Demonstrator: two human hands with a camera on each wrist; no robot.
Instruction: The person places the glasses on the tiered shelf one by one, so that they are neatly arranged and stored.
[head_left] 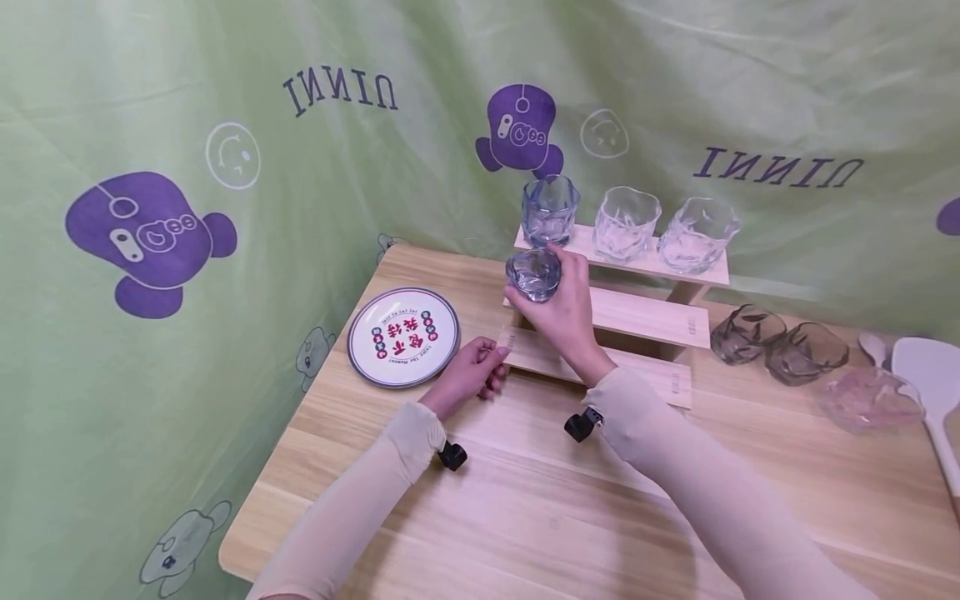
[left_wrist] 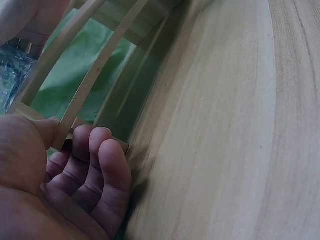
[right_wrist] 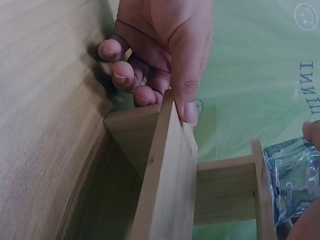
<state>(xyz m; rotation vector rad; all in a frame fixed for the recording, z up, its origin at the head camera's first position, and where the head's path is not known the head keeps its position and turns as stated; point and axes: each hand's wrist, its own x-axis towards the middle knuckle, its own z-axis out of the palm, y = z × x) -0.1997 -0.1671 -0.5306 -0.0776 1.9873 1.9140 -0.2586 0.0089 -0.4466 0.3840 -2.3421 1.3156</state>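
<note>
Both wrist views are running dim, with dark shadow falling on the tabletop (left_wrist: pixel 215 125) beside the left fingers (left_wrist: pixel 115 162); beyond these, the left wrist view's glass (left_wrist: pixel 15 70) is blurring, probably out of focus. The head view is looking brighter, pale glare washing the tabletop nearer than those fingers, soft shadows spreading alongside.

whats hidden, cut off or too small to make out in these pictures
Head view: the end of the white spatula's handle, cut off by the right edge.
Head view: part of the middle shelf, behind the right hand.
Head view: the mark on the bottom shelf, too small to read.
Right wrist view: part of the held glass, behind fingers.
</note>
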